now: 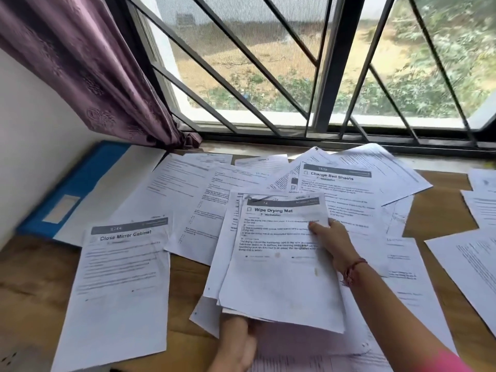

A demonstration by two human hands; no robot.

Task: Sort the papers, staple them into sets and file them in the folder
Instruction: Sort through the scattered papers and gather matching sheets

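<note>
A wooden table (32, 285) is standing against a window sill, and loose printed papers (188, 189) are lying scattered across most of it — overlapping one another in the middle and far part. A sheet headed "Close Mirror Cabinet" (118, 291) is lying flat at the near left. A blue folder (72, 183) is lying at the far left, partly under white sheets. More sheets (477, 264) are lying along the right edge — a strip of bare wood is showing beside them.

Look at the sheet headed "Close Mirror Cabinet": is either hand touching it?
No. The Close Mirror Cabinet sheet lies alone on the table, while the left hand and right hand both hold the Wipe Drying Mat stack.
</note>
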